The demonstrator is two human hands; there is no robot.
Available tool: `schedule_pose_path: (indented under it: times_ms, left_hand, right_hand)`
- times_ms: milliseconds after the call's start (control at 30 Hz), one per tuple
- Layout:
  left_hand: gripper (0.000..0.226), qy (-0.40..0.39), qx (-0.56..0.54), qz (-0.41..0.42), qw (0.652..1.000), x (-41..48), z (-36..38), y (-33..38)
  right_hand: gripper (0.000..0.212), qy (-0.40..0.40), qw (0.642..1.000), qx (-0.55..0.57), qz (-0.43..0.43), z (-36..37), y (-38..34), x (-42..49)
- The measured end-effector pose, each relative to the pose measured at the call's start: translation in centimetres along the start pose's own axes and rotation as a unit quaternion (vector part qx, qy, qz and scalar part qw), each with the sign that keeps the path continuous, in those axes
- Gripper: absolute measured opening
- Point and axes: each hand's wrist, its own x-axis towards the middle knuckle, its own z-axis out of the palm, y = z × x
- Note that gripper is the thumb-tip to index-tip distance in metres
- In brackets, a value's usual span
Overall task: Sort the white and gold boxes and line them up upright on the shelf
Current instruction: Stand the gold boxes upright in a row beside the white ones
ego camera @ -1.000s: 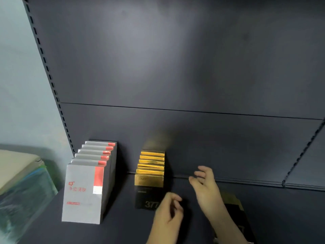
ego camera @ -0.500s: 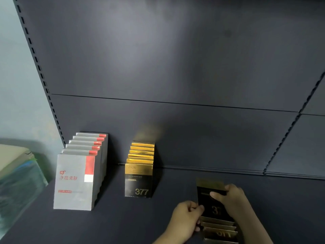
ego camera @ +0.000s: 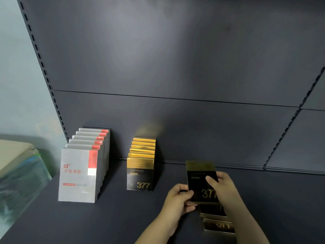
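I cannot see all of the pile of gold boxes (ego camera: 218, 224) at the near right. My own hands and the box I hold cover most of it, and the print on it is blurry. I can only make out part of "377" on one box lying flat. I cannot count how many boxes are in that pile. Far to the left, a blurry pale and green thing (ego camera: 19, 169) is cut off by the edge, and I cannot tell what it is.

My left hand (ego camera: 177, 201) is curled around the lower left corner of a gold and black box (ego camera: 200, 180), with the thumb on the front. My right hand (ego camera: 223, 187) grips the right side of the same box, with the thumb lying across its front and hiding the end of the number. So both hands are closed on this one box. The box stands upright, just above the pile. Both arms come up from the near edge.

The shelf (ego camera: 105, 222) is dark grey and flat. Its back wall (ego camera: 175, 67) is dark grey too, with slotted strips running up it. On the left stands a row of white boxes (ego camera: 82, 171) with red marks, all upright, one behind the other. Near it, to its right and apart from it, stands a row of gold boxes (ego camera: 140, 171), also upright, reaching back to the wall. The box in my hands is to the right of that gold row and nearer to me. A pale blue wall (ego camera: 15, 85) shows at the far left.
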Motion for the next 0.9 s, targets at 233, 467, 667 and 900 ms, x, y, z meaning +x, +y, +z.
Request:
schedule_pose_path:
  times_ms: [233, 467, 667, 900]
  left_hand:
    - [0.013, 0.022, 0.043, 0.048, 0.998, -1.1, -0.9, 0.7]
    - [0.019, 0.006, 0.032, 0.108, 0.994, -1.9, -2.4, 0.5]
    - [0.015, 0.067, 0.100, 0.180, 0.976, -2.8, -6.3, 0.4]
    - [0.007, 0.253, 0.215, 0.219, 0.917, -2.2, -13.3, 0.7]
  right_hand:
    - [0.029, -0.090, 0.995, 0.025, -0.026, 1.0, -0.5, -1.0]
    - [0.014, -0.084, 0.996, -0.001, -0.038, 0.3, -0.6, -1.2]
    - [0.060, 0.061, 0.955, -0.289, -0.005, -1.8, 0.9, -0.3]
    - [0.078, 0.013, 0.930, -0.363, 0.066, -1.4, 1.7, -0.4]
